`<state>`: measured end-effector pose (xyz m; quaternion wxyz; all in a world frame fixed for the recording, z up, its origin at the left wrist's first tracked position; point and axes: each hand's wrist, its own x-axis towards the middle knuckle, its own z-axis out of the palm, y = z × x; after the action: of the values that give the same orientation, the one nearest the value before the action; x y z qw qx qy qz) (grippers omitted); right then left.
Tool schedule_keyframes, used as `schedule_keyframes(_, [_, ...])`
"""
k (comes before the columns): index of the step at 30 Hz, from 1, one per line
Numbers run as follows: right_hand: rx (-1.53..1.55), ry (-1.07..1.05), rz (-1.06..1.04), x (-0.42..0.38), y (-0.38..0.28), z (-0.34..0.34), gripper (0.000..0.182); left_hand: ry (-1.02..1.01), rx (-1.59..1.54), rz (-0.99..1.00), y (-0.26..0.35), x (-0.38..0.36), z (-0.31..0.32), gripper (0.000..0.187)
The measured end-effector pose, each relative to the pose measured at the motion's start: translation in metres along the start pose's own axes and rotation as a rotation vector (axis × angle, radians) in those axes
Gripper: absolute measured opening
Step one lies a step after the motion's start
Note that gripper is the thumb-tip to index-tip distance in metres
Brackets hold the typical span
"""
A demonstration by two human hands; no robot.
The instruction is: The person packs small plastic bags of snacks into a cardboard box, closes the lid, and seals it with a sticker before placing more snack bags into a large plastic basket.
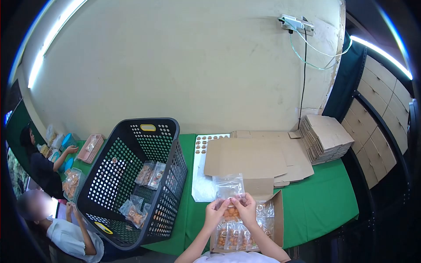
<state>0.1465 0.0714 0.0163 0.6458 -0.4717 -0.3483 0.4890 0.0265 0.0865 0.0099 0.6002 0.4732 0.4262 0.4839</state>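
Note:
A clear plastic snack pouch [231,186] with orange pieces at its bottom is pinched between my two hands. My left hand [215,212] grips its left side, and my right hand [245,210] its right side, with the thumbs close together near a small round sticker. Directly beneath is an open cardboard box [278,215] holding several similar pouches [234,236] in rows. Part of the box is hidden behind my hands and forearms. The box's raised flap [258,186] stands behind the pouch.
A large black basket [169,197] with several pouches stands to the left. Behind the box lie flat cardboard pieces [245,158], a sticker sheet [202,175] and a cardboard stack [326,138]. Two people [74,239] are at far left near a pink basket [90,149].

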Motion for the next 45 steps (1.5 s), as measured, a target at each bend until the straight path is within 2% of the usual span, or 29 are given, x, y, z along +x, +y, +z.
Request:
schedule_keyframes(2, [0.048, 0.024, -0.013, 0.001, 0.0, 0.002, 0.017, -0.02, -0.085, -0.059, 0.004, -0.003, 0.002, 0.016])
schedule_keyframes(5, [0.074, -0.025, 0.031, 0.001, 0.001, 0.003, 0.024, -0.007, -0.059, -0.014, 0.007, -0.003, -0.002, 0.014])
schedule_keyframes(8, [0.009, -0.16, 0.009, 0.0, -0.006, 0.002, 0.031, 0.007, -0.079, -0.05, -0.001, -0.001, -0.011, 0.01])
schedule_keyframes(11, [0.048, -0.196, 0.056, 0.0, -0.005, 0.0, 0.033, -0.011, -0.071, -0.049, -0.001, -0.001, -0.012, 0.009])
schedule_keyframes(23, [0.107, -0.189, 0.148, 0.001, -0.002, -0.004, 0.023, -0.065, -0.122, -0.114, 0.01, -0.002, -0.014, 0.015])
schedule_keyframes(26, [0.27, -0.149, 0.222, 0.003, -0.003, -0.007, 0.024, -0.068, -0.091, -0.136, 0.015, -0.003, -0.012, 0.014])
schedule_keyframes(29, [0.191, -0.2, 0.248, -0.001, 0.003, -0.011, 0.024, -0.055, 0.027, -0.074, 0.001, 0.0, -0.016, 0.013])
schedule_keyframes(32, [0.052, -0.238, 0.232, -0.001, 0.009, -0.015, 0.02, -0.07, 0.019, 0.007, -0.005, 0.001, -0.013, 0.012])
schedule_keyframes(38, [0.06, -0.212, 0.215, -0.001, 0.004, -0.01, 0.018, -0.062, 0.0, -0.042, 0.005, 0.011, -0.012, 0.016])
schedule_keyframes(44, [-0.051, -0.344, 0.195, 0.009, -0.001, -0.015, 0.022, -0.096, 0.009, 0.053, 0.007, 0.022, -0.02, 0.015])
schedule_keyframes(45, [-0.037, -0.31, 0.178, 0.014, -0.002, -0.018, 0.023, -0.123, 0.045, 0.043, 0.006, 0.022, -0.019, 0.015])
